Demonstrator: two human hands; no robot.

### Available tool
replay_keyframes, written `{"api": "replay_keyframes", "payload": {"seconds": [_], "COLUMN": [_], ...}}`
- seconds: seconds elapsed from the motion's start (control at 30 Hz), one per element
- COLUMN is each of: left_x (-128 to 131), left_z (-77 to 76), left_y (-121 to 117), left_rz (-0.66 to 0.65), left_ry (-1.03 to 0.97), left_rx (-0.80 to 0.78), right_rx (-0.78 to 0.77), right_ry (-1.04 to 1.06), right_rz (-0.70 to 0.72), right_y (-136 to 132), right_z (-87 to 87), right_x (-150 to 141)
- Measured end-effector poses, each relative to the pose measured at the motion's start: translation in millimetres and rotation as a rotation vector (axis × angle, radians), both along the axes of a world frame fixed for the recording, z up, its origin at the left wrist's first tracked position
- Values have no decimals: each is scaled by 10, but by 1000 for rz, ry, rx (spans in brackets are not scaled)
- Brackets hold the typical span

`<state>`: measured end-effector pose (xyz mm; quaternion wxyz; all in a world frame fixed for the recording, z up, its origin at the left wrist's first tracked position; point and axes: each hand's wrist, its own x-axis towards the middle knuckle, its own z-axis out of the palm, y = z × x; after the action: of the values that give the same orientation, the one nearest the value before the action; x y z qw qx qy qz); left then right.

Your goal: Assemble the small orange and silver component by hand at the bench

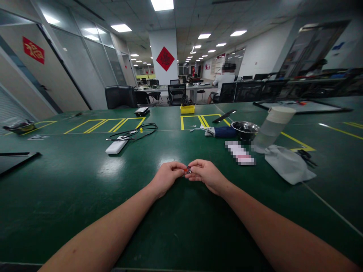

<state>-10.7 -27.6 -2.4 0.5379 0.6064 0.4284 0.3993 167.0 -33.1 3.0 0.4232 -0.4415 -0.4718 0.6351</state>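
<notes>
Over the middle of the green table [170,234], my two hands meet fingertip to fingertip. Thumb and fingers of my left hand [167,176] pinch the orange-red end of a tiny orange-red and silvery object [187,170]. My right hand [208,174] grips its shiny, darker end in the same way. Fingers cover most of it, so its kind, and whether it is one piece or two, cannot be made out.
A white power bank [117,145] and a black cable [147,130] lie ahead on the left. To the right are a metal bowl [245,130], a dark blue pouch [225,132], a tilted-looking clear bottle [270,130] and a whitish bag [289,165]. A yellow bin [187,109] stands farther back.
</notes>
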Motion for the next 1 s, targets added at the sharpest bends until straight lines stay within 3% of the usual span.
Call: {"api": "replay_keyframes", "payload": {"seconds": [0.27, 0.77, 1.0], "left_x": [-1, 44, 23], "left_z": [4, 42, -6], "left_y": [-7, -42, -11], "left_rz": [-32, -3, 4], "left_ry": [-134, -84, -247], "left_rx": [-116, -60, -157], "right_rx": [-15, 102, -33], "right_ry": [7, 25, 157], "right_rz": [31, 101, 20], "right_y": [-4, -27, 11], "right_z": [10, 16, 7], "right_x": [3, 12, 4]}}
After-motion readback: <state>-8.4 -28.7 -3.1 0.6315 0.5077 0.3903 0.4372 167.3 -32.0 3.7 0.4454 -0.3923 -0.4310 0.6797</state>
